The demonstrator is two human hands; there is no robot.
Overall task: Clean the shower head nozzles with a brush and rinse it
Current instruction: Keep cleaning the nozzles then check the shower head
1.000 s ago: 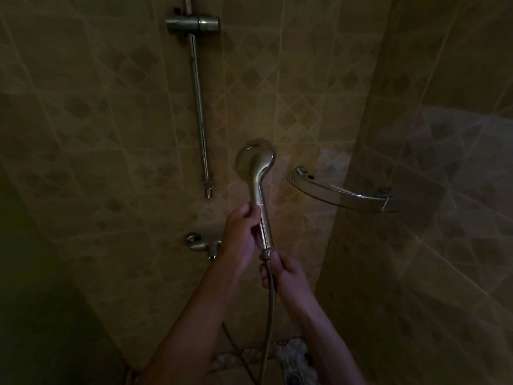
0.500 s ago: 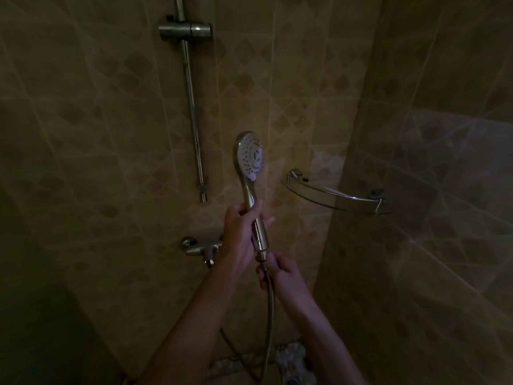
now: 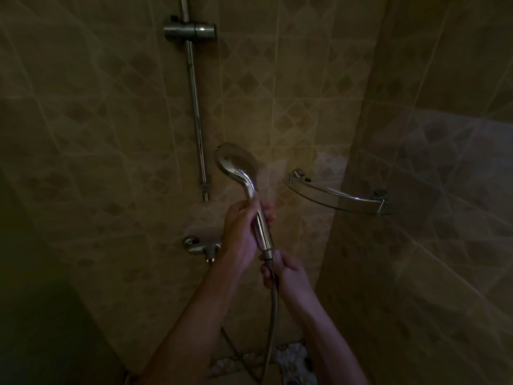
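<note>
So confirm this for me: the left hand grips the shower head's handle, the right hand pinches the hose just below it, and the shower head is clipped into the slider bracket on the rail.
One thing is wrong. The shower head is not clipped into the slider bracket; that bracket sits empty high on the rail. The head view shows it held up in the air, below the bracket. The rest stands: the left hand grips the handle and the right hand pinches the hose just below.

Dim light falls on tan diamond-patterned wall tiles, with a chrome rail at upper centre, a tap below it, and a glass corner shelf at right.
</note>
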